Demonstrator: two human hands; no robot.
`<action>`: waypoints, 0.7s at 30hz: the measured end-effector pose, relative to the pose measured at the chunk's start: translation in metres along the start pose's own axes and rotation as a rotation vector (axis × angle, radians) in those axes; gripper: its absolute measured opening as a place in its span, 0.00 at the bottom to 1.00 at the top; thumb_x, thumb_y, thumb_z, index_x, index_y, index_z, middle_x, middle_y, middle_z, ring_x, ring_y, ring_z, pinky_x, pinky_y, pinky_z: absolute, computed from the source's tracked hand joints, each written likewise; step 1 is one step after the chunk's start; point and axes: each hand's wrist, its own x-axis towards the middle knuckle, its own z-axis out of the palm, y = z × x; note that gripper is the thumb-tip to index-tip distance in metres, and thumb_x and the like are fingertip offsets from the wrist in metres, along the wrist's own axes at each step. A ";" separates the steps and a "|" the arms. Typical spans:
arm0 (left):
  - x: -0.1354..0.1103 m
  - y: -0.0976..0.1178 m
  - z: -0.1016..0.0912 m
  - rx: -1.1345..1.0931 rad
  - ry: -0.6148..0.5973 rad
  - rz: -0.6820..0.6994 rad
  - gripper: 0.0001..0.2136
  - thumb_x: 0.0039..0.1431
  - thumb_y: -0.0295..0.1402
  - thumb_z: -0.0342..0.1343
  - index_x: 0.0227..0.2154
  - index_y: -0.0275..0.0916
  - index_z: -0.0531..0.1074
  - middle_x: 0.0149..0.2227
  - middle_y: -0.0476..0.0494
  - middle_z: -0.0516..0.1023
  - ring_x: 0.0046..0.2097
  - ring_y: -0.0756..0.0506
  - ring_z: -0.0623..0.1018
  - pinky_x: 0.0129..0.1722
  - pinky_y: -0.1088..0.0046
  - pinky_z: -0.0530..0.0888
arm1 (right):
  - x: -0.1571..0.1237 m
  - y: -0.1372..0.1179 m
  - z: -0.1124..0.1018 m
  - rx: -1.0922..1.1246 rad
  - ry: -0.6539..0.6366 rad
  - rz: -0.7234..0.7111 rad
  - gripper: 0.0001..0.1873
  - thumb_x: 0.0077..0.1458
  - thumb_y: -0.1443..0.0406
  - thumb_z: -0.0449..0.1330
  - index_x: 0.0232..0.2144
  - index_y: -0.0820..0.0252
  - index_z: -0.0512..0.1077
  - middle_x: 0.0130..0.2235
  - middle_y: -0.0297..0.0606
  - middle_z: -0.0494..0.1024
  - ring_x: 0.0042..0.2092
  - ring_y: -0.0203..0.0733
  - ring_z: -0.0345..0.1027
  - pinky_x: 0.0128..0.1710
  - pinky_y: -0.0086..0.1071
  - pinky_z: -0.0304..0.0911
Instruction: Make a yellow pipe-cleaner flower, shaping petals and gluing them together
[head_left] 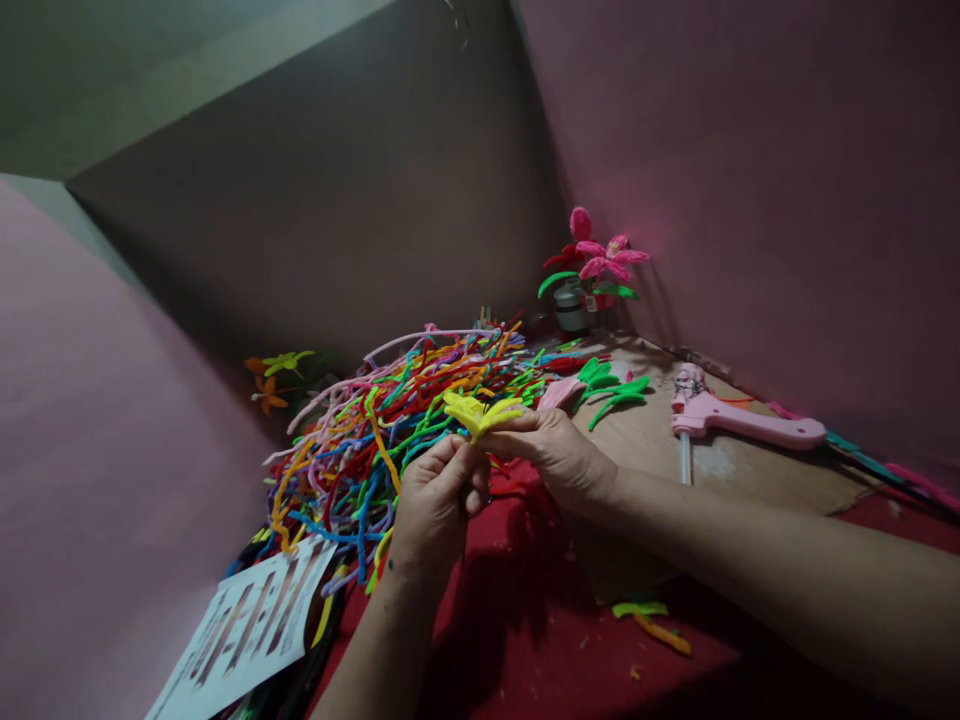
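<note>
A yellow pipe cleaner flower is held up in front of me between both hands. My left hand is closed, pinching the flower at its base from below. With thumb and fingertips, my right hand grips a petal on the flower's right side. Right behind the flower lies a big tangled heap of pipe cleaners in many colours. Green leaf shapes and a pale pink petal piece rest just beyond my right hand.
On a cardboard sheet at right lies a pink glue gun. Pink flowers stand by a small grey container in the corner. A printed sheet is at lower left. Green and orange scraps lie on the red cloth.
</note>
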 end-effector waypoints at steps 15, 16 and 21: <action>0.006 -0.009 -0.002 0.387 0.085 0.117 0.12 0.51 0.42 0.52 0.29 0.37 0.66 0.19 0.52 0.69 0.20 0.53 0.68 0.20 0.79 0.63 | -0.001 0.002 0.003 0.039 0.128 0.043 0.11 0.37 0.60 0.65 0.23 0.63 0.75 0.18 0.28 0.63 0.22 0.29 0.50 0.23 0.28 0.48; 0.006 -0.011 -0.002 0.456 0.129 0.183 0.11 0.50 0.41 0.54 0.30 0.38 0.66 0.21 0.51 0.70 0.21 0.52 0.69 0.21 0.79 0.65 | 0.000 0.003 0.003 0.040 0.145 0.037 0.11 0.37 0.60 0.65 0.23 0.63 0.75 0.18 0.28 0.62 0.22 0.29 0.50 0.23 0.28 0.48; 0.001 -0.016 -0.001 0.717 0.195 0.406 0.07 0.53 0.36 0.51 0.26 0.38 0.68 0.19 0.52 0.67 0.21 0.53 0.66 0.24 0.79 0.64 | -0.002 0.004 0.003 -0.040 0.143 0.079 0.11 0.37 0.60 0.65 0.19 0.64 0.72 0.17 0.28 0.61 0.22 0.28 0.49 0.22 0.28 0.44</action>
